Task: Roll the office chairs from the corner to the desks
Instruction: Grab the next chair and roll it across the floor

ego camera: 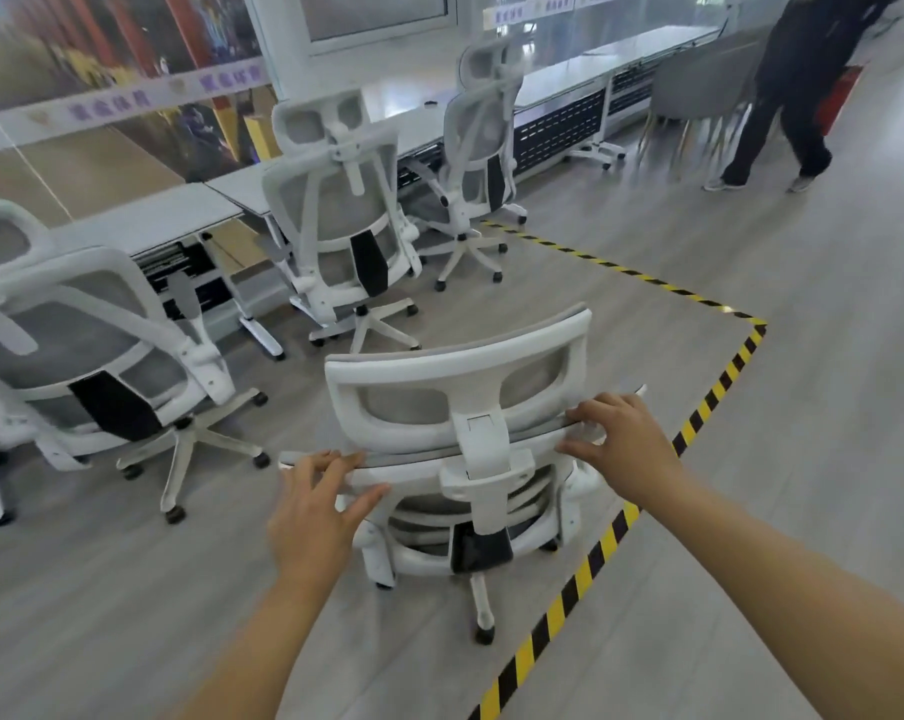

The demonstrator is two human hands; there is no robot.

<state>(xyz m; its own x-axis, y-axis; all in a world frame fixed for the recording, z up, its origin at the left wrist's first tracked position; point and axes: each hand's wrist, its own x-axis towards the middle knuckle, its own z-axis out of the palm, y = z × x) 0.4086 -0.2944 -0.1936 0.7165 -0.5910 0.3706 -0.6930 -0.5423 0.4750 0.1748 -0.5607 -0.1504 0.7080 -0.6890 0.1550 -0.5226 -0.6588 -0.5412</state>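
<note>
White-framed, grey-mesh office chair (455, 366) stands on the grey wood-effect floor (829, 304), back towards the camera; it is well apart from the long white desks (180, 215) and just inside the corner of the yellow-and-black striped floor tape (720, 392); one rear caster lies near the tape. Left hand (315, 511) holds the backrest's top rim at its left end, fingers hooked over the rim, thumb spread below; right hand (621, 444) holds the right end, fingers curled over the edge, thumb on the rear face. Three similar chairs face the desks: near-left chair (91, 324), middle chair (346, 215), far chair (478, 132). A person in dark clothing (803, 85) is at upper right.
</note>
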